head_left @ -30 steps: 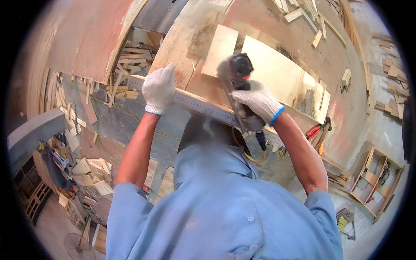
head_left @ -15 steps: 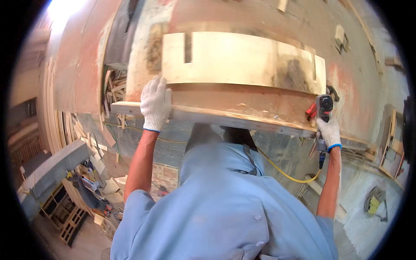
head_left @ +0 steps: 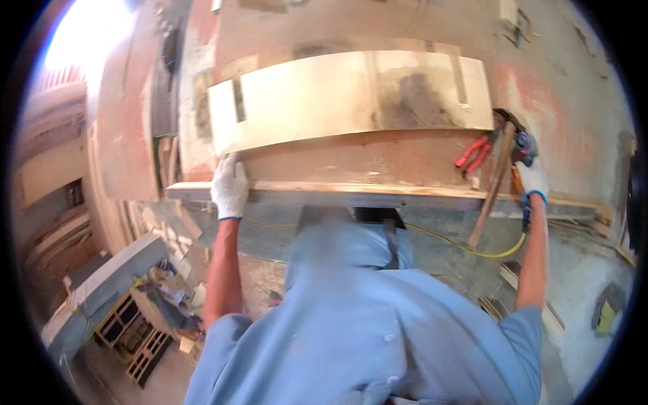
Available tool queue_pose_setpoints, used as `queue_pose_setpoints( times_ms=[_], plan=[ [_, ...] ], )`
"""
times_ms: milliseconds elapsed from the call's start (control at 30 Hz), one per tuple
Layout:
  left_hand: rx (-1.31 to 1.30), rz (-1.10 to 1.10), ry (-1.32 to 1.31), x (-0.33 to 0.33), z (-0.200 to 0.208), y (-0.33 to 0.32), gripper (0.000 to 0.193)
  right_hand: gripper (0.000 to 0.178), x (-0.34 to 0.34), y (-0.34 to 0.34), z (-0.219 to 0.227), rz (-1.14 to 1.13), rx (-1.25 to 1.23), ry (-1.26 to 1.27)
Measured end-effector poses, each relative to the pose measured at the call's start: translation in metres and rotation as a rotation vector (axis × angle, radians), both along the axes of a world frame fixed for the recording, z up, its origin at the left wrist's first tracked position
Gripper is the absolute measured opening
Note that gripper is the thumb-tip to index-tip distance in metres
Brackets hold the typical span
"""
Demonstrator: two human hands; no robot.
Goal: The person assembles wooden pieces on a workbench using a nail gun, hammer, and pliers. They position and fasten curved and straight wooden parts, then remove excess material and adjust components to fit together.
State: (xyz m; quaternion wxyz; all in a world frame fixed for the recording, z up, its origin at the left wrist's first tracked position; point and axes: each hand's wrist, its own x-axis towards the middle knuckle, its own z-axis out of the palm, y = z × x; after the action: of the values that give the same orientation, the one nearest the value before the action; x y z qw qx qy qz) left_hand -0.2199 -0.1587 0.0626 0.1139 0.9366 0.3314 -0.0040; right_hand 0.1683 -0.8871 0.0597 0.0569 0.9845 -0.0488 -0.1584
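Note:
A pale wooden panel (head_left: 310, 101) with a slot near each end and a dark stain lies on the bench. My left hand (head_left: 230, 187), in a white knit glove, lies over the long wooden strip (head_left: 337, 192) at the bench's near edge. Its fingers are stretched out, the tips close to the panel's lower left corner. At the right, my gloved right hand (head_left: 533, 177) is wrapped round a dark air tool (head_left: 525, 143) with a yellow hose. Just left of it lies a hammer (head_left: 496, 181), its wooden handle overhanging the edge. Beside the hammer are red-handled pliers (head_left: 475, 155).
The yellow hose (head_left: 466, 250) loops below the bench edge. At the lower left stand a grey beam (head_left: 111, 283) and a slatted wooden pallet (head_left: 145, 358) near scrap pieces. Stacked boards (head_left: 57, 175) line the far left.
The air tool has moved right with my right hand, uncovering the hammer and more of the pliers. My left hand stays on the strip. The whole view has shifted and turned slightly.

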Motion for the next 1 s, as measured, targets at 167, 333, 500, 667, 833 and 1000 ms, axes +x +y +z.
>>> queue_pose_setpoints(
  times_ms=[167, 333, 500, 667, 833, 1000],
  plan=[
    [0.124, 0.048, -0.100, 0.007, -0.005, 0.021, 0.028, 0.054, -0.017, 0.002, -0.002, -0.025, 0.119, 0.012],
    [0.357, -0.002, 0.390, 0.042, 0.010, 0.027, 0.027, 0.045, -0.038, 0.050, 0.043, 0.158, -0.047, -0.260],
    [0.065, -0.208, -0.213, 0.121, 0.005, 0.021, 0.033, 0.041, -0.039, 0.150, 0.048, 0.288, 0.307, -0.407],
    [0.032, -0.471, -0.273, 0.238, -0.015, -0.005, 0.037, 0.047, -0.006, 0.225, 0.001, 0.176, 0.333, -0.350],
    [0.003, -0.468, -0.108, 0.265, -0.003, -0.032, 0.027, 0.052, 0.018, 0.254, -0.019, -0.165, 0.374, -0.239],
    [0.011, -0.438, -0.002, 0.266, 0.009, -0.012, 0.038, 0.047, 0.022, 0.244, -0.029, -0.131, 0.288, -0.172]
  ],
)
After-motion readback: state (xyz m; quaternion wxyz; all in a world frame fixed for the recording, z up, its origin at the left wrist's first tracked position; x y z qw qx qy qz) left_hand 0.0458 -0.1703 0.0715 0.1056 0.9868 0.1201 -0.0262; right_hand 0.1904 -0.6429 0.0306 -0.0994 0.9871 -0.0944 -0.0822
